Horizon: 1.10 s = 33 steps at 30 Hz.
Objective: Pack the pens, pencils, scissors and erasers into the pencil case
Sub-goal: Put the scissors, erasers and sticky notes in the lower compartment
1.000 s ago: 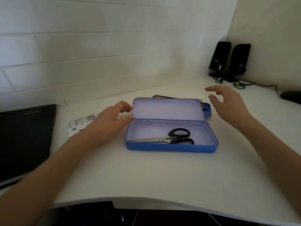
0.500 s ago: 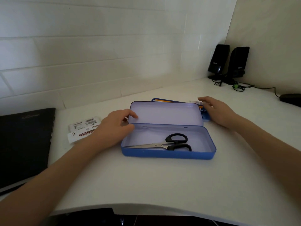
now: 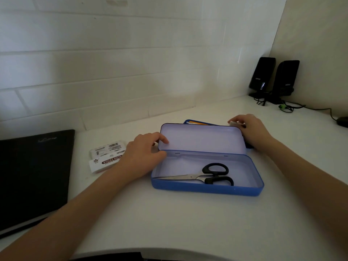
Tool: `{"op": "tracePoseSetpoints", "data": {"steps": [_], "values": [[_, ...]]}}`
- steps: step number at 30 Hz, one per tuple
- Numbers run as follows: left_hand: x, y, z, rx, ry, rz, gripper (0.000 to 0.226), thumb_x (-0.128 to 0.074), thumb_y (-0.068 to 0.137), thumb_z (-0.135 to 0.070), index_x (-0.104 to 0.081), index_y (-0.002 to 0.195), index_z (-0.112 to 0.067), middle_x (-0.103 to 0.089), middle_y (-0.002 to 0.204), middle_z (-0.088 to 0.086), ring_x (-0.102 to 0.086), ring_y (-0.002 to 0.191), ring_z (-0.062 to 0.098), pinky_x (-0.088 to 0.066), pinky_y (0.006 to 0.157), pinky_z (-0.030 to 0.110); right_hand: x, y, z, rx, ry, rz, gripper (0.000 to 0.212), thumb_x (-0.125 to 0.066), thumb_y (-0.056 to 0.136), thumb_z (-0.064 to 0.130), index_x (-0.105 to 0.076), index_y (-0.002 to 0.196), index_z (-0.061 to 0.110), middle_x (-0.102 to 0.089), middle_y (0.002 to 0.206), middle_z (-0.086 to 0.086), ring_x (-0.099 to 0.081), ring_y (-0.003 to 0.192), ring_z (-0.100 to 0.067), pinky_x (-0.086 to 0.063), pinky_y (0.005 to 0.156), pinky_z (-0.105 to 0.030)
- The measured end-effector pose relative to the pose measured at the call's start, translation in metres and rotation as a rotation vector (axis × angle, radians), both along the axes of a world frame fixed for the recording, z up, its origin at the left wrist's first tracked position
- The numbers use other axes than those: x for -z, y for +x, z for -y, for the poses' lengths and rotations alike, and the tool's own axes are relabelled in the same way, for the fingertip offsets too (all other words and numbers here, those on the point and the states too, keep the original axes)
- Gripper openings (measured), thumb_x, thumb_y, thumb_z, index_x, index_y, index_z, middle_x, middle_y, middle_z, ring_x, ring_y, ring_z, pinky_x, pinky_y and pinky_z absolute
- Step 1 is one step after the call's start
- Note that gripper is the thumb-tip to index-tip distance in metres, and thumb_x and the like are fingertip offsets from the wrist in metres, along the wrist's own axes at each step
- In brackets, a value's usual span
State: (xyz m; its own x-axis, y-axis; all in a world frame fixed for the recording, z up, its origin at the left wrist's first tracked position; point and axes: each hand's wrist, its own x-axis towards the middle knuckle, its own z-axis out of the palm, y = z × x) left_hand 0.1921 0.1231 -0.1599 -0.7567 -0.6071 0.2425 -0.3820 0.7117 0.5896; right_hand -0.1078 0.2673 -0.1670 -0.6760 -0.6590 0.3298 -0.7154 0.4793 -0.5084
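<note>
From where I sit, the whole next move turns on what lies behind the raised lid (image 3: 201, 137) of the blue pencil case (image 3: 207, 189). The case sits open on the white worktop (image 3: 169, 223), its long axis running left to right across my view, with the lid standing up at the far side like a screen. The scissors (image 3: 205, 176) are already in the tray, lying along that same axis, black handles to the right and blades pointing left.

My right hand (image 3: 252, 131) is the nearer one to the remaining items. It reaches over the lid's far right corner, fingers curled down, and pinches a small pale block that I take to be an eraser (image 3: 233, 123); it shows only at the fingertips, so I cannot be sure of it. To the left of that hand, behind the lid's top edge, a blue tray (image 3: 188, 121) peeks out with yellow pencils (image 3: 197, 123) lying across it, mostly hidden.

My left hand (image 3: 143, 155) rests at the case's left end, with fingers bent onto the lid's left edge and thumb near the hinge corner; I judge it to be steadying the case. The right forearm comes in from the lower right, wrist slightly raised over the lid. To bring the eraser in, I would lift it back over the lid and down toward me into the tray.
</note>
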Motion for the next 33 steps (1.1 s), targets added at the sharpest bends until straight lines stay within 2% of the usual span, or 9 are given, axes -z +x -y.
{"op": "tracePoseSetpoints", "data": {"steps": [3, 5, 7, 12, 15, 20, 25, 30, 33], "values": [[-0.001, 0.000, -0.001, -0.007, -0.009, -0.002, 0.037, -0.047, 0.061, -0.033, -0.061, 0.096, -0.033, -0.064, 0.100, -0.008, -0.055, 0.098, 0.019, -0.043, 0.090, 0.040, -0.008, 0.017, -0.010, 0.117, -0.314, -0.067, 0.019, -0.054, 0.090, 0.032, -0.065, 0.097, 0.019, -0.063, 0.085, -0.007, -0.060, 0.075, -0.023, -0.050, 0.071, -0.032], [-0.001, 0.000, 0.000, -0.015, -0.001, -0.012, 0.037, -0.047, 0.061, -0.034, -0.062, 0.095, -0.033, -0.062, 0.096, -0.011, -0.055, 0.099, 0.018, -0.043, 0.090, 0.039, -0.021, 0.032, -0.019, 0.121, -0.535, -0.005, 0.017, -0.052, 0.092, 0.024, -0.060, 0.101, 0.012, -0.056, 0.073, 0.005, -0.055, 0.063, -0.008, -0.044, 0.060, -0.015], [0.001, 0.000, 0.002, -0.018, -0.002, -0.033, 0.037, -0.047, 0.061, -0.037, -0.063, 0.093, -0.034, -0.061, 0.091, -0.014, -0.057, 0.097, 0.018, -0.044, 0.089, 0.038, -0.038, 0.047, -0.030, 0.043, -0.617, 0.089, 0.014, -0.052, 0.092, 0.016, -0.058, 0.105, 0.015, -0.051, 0.070, 0.010, -0.051, 0.061, -0.003, -0.041, 0.057, -0.010], [0.004, 0.000, 0.006, -0.017, -0.007, -0.056, 0.046, -0.038, 0.052, -0.051, -0.060, 0.091, -0.042, -0.062, 0.091, -0.016, -0.055, 0.105, 0.021, -0.044, 0.093, 0.045, -0.054, 0.093, -0.064, -0.423, -0.234, 0.346, 0.009, -0.070, 0.081, 0.014, -0.071, 0.090, 0.013, -0.070, 0.078, -0.013, -0.063, 0.068, -0.013, -0.046, 0.065, -0.020], [0.004, 0.001, 0.006, -0.012, -0.008, -0.064, 0.042, -0.038, 0.052, -0.050, -0.058, 0.089, -0.044, -0.063, 0.093, -0.016, -0.055, 0.106, 0.021, -0.043, 0.095, 0.046, -0.049, 0.103, -0.076, -0.486, 0.079, 0.260, 0.002, -0.073, 0.077, 0.015, -0.072, 0.076, 0.015, -0.074, 0.077, -0.004, -0.062, 0.063, -0.002, -0.043, 0.058, -0.008], [0.003, 0.001, 0.007, 0.000, -0.017, -0.080, 0.037, -0.040, 0.052, -0.049, -0.056, 0.085, -0.047, -0.060, 0.089, -0.027, -0.056, 0.107, 0.022, -0.042, 0.097, 0.047, -0.051, 0.095, -0.083, -0.483, 0.350, 0.096, 0.015, -0.073, 0.076, 0.025, -0.065, 0.063, 0.029, -0.065, 0.071, 0.014, -0.051, 0.065, -0.003, -0.040, 0.062, -0.015], [0.002, 0.003, 0.010, 0.000, -0.038, -0.081, 0.041, -0.040, 0.052, -0.049, -0.059, 0.088, -0.045, -0.060, 0.089, -0.026, -0.056, 0.107, 0.021, -0.042, 0.097, 0.047, -0.055, 0.103, -0.087, -0.588, 0.382, 0.116, 0.011, -0.070, 0.080, 0.025, -0.069, 0.077, 0.035, -0.062, 0.081, 0.025, -0.051, 0.071, 0.002, -0.038, 0.065, -0.006], [-0.001, 0.005, 0.008, 0.003, -0.048, -0.054, 0.041, -0.048, 0.058, -0.042, -0.063, 0.096, -0.037, -0.059, 0.090, -0.021, -0.055, 0.106, 0.019, -0.041, 0.097, 0.045, -0.050, 0.100, -0.085, -0.547, 0.346, 0.073, 0.012, -0.066, 0.082, 0.032, -0.067, 0.070, 0.029, -0.059, 0.075, 0.021, -0.047, 0.066, -0.001, -0.037, 0.063, -0.008], [-0.004, 0.008, 0.010, -0.002, -0.032, -0.028, 0.047, -0.053, 0.062, -0.030, -0.059, 0.109, -0.032, -0.056, 0.095, -0.011, -0.054, 0.100, 0.020, -0.044, 0.086, 0.037, -0.046, 0.092, -0.081, -0.464, 0.151, 0.069, 0.010, -0.065, 0.084, 0.025, -0.069, 0.076, 0.028, -0.061, 0.074, 0.015, -0.048, 0.067, -0.003, -0.037, 0.061, -0.007]]}}
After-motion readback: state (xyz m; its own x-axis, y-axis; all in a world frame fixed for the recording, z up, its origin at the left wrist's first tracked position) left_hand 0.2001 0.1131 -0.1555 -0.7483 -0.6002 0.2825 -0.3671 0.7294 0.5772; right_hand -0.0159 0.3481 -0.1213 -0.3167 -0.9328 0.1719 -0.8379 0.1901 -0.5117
